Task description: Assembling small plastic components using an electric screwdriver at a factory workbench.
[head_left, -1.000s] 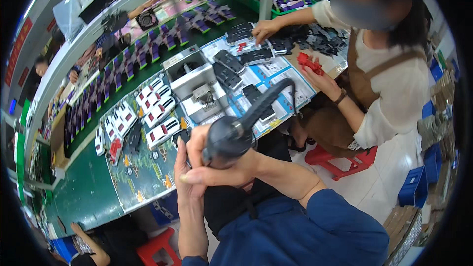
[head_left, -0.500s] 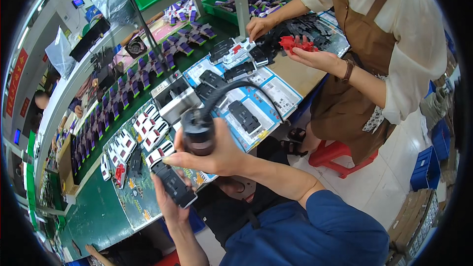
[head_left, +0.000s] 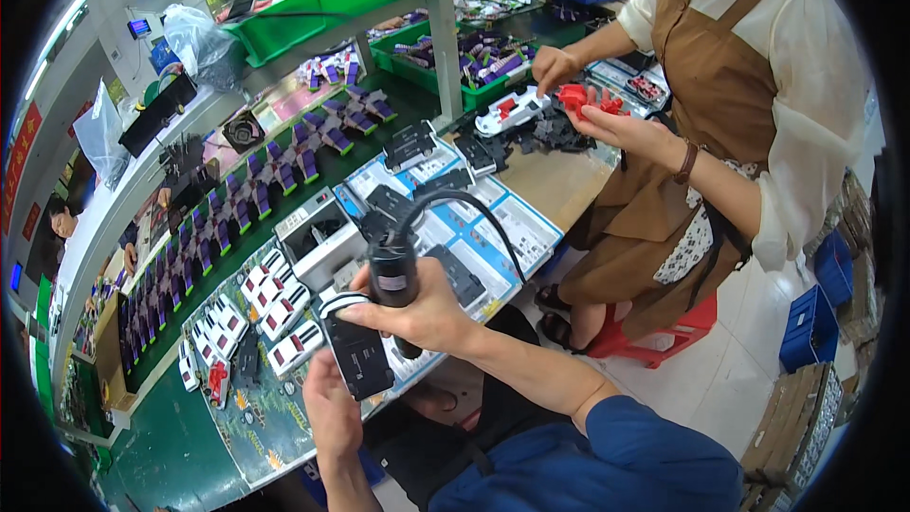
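A black, cylindrical electric screwdriver (head_left: pixel 393 277) with a cable curving from its top stands in my right hand (head_left: pixel 431 308). That hand's fingers wrap around it, and the thumb lies over one end of a toy car (head_left: pixel 358 358) turned with its black underside up. A white edge of the car shows by the thumb. Beside the car's lower left edge is my left hand (head_left: pixel 332 408), fingers loosely extended and apart from it. White toy cars (head_left: pixel 275 296) lie in rows to the left, next to a red toy part (head_left: pixel 218 381). Black car bases (head_left: pixel 464 280) rest on printed sheets to the right.
A silver metal box (head_left: pixel 327 242) stands just beyond my hands. Purple-and-grey toy parts (head_left: pixel 251 185) line the green belt. At right, a co-worker in a brown apron (head_left: pixel 711 66) holds red parts (head_left: pixel 588 102) beside a white car body (head_left: pixel 512 112). Green bins (head_left: pixel 341 0) sit on the shelf above.
My left hand has come off the car, which now sits under my right thumb beside the screwdriver. The view has shifted slightly. The co-worker's hand has moved away along with the white car body.
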The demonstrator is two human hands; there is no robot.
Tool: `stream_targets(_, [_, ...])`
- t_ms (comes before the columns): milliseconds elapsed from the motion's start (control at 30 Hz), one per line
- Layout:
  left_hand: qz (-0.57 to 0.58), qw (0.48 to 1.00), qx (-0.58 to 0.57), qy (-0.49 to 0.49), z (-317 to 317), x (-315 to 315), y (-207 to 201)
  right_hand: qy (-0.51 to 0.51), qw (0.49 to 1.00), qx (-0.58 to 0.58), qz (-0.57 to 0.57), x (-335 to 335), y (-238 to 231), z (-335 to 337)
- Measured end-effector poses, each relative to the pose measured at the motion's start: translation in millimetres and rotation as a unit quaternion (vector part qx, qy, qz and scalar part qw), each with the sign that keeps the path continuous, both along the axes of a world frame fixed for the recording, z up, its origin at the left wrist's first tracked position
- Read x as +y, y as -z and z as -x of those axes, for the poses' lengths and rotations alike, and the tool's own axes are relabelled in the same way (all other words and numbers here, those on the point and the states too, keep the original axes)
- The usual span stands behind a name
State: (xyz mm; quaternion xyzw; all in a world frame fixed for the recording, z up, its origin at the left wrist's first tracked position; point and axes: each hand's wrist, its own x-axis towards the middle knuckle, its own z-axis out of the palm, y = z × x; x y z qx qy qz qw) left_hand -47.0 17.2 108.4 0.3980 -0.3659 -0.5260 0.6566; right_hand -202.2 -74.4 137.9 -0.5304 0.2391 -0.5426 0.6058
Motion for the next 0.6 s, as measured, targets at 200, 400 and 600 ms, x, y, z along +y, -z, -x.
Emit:
stream_targets(200, [0.047,0.923,-0.380,-0.042,-25.4,14.2,18.5,0.029,1.000,0.002,-0.005,-2.5,1.2,1.1])
stream_targets(400, [0.079,0.884,-0.452,-0.093,-31.2,16.4,15.8,0.017,0.998,-0.003,-0.052,-0.1,4.3,-10.6])
stream_targets(600, [0.106,0.917,-0.383,-0.046,-37.7,24.1,9.8,-0.003,0.995,-0.005,-0.102,7.6,10.2,-21.9])
